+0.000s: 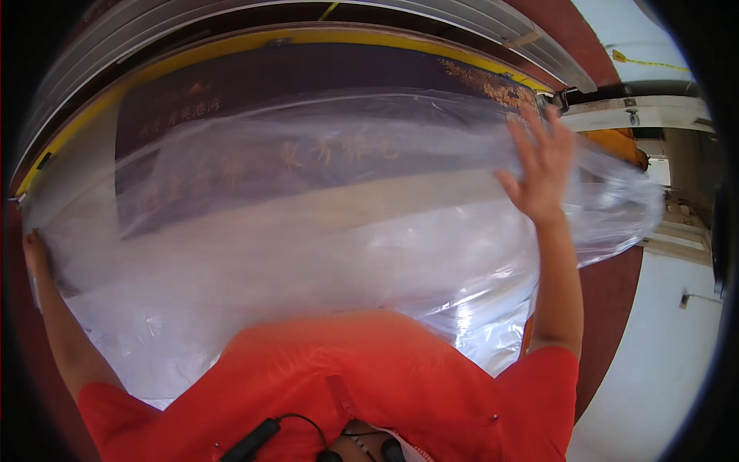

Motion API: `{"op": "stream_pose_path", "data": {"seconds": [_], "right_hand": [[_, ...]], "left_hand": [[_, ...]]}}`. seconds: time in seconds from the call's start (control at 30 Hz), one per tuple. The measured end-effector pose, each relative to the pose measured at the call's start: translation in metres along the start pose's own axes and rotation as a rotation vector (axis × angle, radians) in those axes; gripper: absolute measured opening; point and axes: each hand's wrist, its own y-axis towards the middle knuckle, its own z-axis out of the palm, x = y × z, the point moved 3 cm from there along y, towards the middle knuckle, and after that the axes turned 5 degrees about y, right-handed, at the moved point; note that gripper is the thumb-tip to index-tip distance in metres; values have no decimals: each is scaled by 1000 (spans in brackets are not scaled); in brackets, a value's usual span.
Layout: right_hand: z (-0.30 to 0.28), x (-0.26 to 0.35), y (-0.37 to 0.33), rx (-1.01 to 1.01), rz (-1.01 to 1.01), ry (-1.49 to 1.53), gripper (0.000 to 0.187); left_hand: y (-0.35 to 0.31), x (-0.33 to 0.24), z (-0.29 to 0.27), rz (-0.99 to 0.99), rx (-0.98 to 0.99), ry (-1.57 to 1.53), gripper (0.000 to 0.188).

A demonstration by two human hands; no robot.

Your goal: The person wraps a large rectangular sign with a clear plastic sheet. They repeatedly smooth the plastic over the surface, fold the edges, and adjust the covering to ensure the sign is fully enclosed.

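A large clear plastic sheet point(292, 273) spreads in loose folds over a wide flat surface in front of me. Through its far part shows a dark purple panel point(308, 73) with gold lettering and a gold tree-like pattern. My right hand point(541, 173) is over the sheet's right part, fingers spread and slightly blurred, grasping nothing. Out at the far left, my left hand point(33, 250) has its fingers closed at the sheet's left edge, seemingly pinching it; the fingertips are small and partly hidden.
A yellow strip point(223, 50) borders the far side, with long grey metal rails point(454, 27) beyond. To the right are a white frame bar point(639, 115), an orange object point(620, 142) and a yellow tape measure point(620, 56). The floor has dark red point(608, 308) and pale areas.
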Motion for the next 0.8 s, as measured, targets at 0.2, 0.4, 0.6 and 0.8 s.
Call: {"op": "stream_pose_path", "data": {"seconds": [0.2,0.4,0.6,0.8], "right_hand": [[98,-87,-89,125,800,-307,53],[108,-22,-12,106,529,362,53],[91,27,-2,117,359,419,57],[81,19,-3,247,439,193,54]], "left_hand": [[24,33,9,155,-186,67,40],[0,8,-15,0,-36,-4,39],[-18,-9,-39,-34,27,-40,42],[-27,19,-42,-59,112,-283,46]]}}
